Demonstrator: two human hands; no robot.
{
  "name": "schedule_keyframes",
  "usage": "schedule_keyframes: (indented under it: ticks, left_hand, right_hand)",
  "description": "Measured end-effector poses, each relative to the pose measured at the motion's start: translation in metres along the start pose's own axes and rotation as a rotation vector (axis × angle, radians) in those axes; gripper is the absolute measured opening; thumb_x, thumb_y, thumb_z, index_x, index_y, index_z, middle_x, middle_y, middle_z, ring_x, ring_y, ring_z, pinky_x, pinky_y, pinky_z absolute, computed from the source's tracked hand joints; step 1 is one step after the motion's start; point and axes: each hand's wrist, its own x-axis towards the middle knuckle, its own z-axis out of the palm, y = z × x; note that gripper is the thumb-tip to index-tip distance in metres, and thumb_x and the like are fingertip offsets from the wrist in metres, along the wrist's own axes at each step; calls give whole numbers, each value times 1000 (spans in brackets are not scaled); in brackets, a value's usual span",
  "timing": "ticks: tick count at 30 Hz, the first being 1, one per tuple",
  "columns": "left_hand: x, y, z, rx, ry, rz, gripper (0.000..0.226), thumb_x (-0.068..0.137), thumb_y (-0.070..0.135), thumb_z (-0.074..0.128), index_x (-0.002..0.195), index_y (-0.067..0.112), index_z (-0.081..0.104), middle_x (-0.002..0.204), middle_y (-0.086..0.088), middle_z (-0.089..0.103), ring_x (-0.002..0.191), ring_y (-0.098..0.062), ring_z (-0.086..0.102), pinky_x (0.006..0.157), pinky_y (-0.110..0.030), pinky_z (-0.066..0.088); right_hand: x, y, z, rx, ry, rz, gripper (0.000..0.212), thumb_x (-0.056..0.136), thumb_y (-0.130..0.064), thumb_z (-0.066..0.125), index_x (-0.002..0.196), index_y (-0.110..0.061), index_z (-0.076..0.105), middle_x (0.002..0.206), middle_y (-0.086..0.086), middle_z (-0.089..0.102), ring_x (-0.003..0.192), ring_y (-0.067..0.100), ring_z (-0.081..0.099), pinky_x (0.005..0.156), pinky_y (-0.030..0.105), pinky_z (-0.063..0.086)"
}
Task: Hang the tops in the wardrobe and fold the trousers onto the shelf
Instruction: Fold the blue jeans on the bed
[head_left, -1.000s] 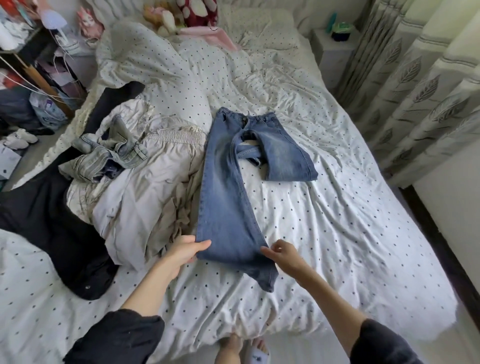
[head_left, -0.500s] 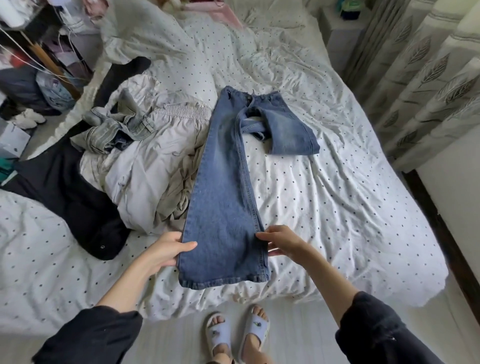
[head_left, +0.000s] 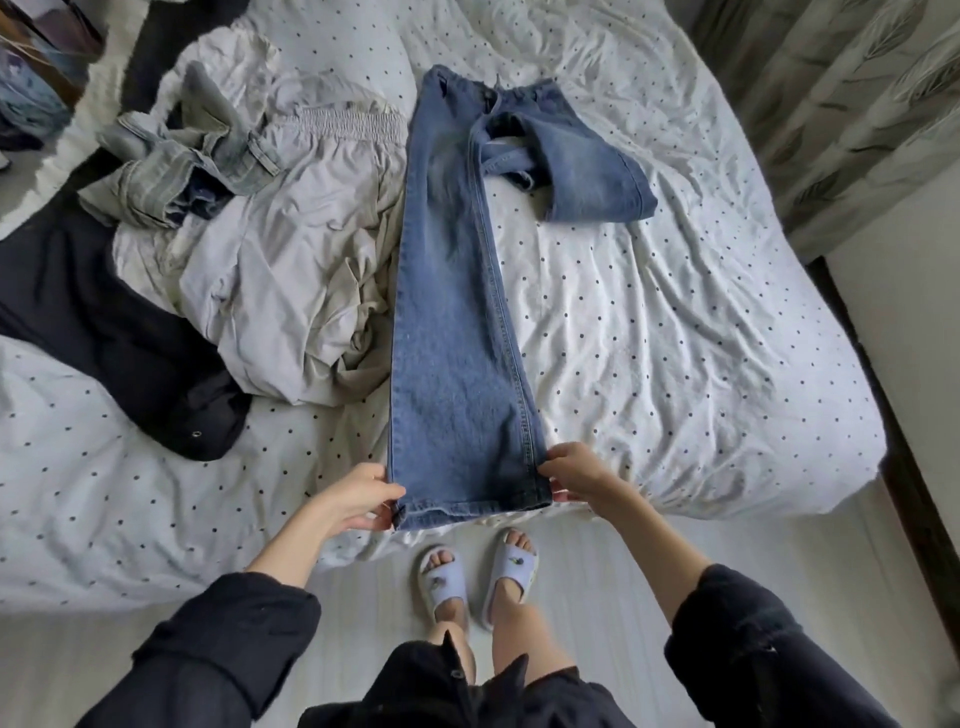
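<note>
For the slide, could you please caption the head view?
Both hands, left and right, pinch the blue jeans' hem at the bed's edge.

Jeans (head_left: 457, 332) lie on the bed (head_left: 675, 338), hem at 6 o'clock between left hand (head_left: 358, 501) and right hand (head_left: 574, 470); clothes pile (head_left: 270, 249) at 9 o'clock, curtain (head_left: 841, 104) at 2.

Soft, even daylight, fairly bright; looks like it comes from my 2 o'clock, through the curtain (head_left: 852, 104). No hard shadows, just shallow ones in the creases of the bed sheet (head_left: 675, 322) and a faint one under the bed edge at my feet. No glare. Wide-angle bend is strong: the bed edges curve away at 3 and 9. My sleeves (head_left: 218, 654) at 6 o'clock are soft, corners slightly smeared.
</note>
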Motion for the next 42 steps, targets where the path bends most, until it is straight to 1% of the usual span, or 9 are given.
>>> schedule_keyframes:
  ticks: [4,7,13,16,22,30,36,38,42]
  left_hand:
    - [3,-8,-1,199,15,-49,38,89,12,60,125,13,46,94,-4,60,83,-15,59,75,-33,52]
    - [11,10,-3,289,152,41,60,90,18,59,143,10,31,131,-11,50,116,-27,53,93,-37,47]
    - [27,93,7,274,253,352,28,91,11,58,118,8,59,119,-11,62,104,-23,59,75,-22,42]
    - [43,144,17,285,275,450,22,90,11,56,110,12,64,113,-6,66,102,-18,60,89,-25,44]
    - [88,256,43,295,337,510,31,92,8,53,123,9,58,124,-5,61,108,-16,58,88,-20,41]
    - [142,358,73,209,437,472,45,95,7,47,139,7,41,132,-10,49,122,-22,48,93,-24,37]
    - [155,392,79,-100,358,305,42,88,-8,50,129,0,49,103,-13,55,90,-21,50,83,-31,44]
    - [149,395,75,-30,414,356,23,86,0,58,109,4,61,99,-12,57,87,-20,52,80,-27,40]
    - [121,406,63,38,510,557,23,87,14,65,109,9,63,113,1,53,100,-12,52,78,-10,38]
  right_hand:
    - [3,14,3,-22,-4,65,20,87,3,49,104,0,60,75,8,54,63,14,50,51,22,38]
    - [6,13,-7,57,3,66,27,89,-3,53,114,6,58,84,11,52,69,16,43,53,21,31]
    - [24,-23,-56,221,144,-87,20,93,-12,53,109,-4,60,110,21,65,87,22,56,64,26,43]
    - [50,-49,-92,237,254,-149,21,93,-16,52,107,-5,64,103,13,67,86,19,53,77,32,45]
    - [121,-98,-185,227,406,-229,33,90,-13,53,122,-10,58,113,9,65,88,20,56,79,30,45]
    - [191,-139,-256,296,457,-295,53,92,-21,57,141,-12,39,135,7,51,121,22,50,102,42,41]
    - [202,-144,-266,69,508,-426,23,92,-16,57,112,-5,61,118,8,56,108,25,54,79,19,34]
    - [196,-151,-270,87,598,-517,10,89,-8,59,94,0,62,106,8,55,100,26,54,74,17,32]
    - [176,-168,-290,147,603,-618,11,87,-11,63,87,0,61,92,6,59,86,19,52,72,21,34]
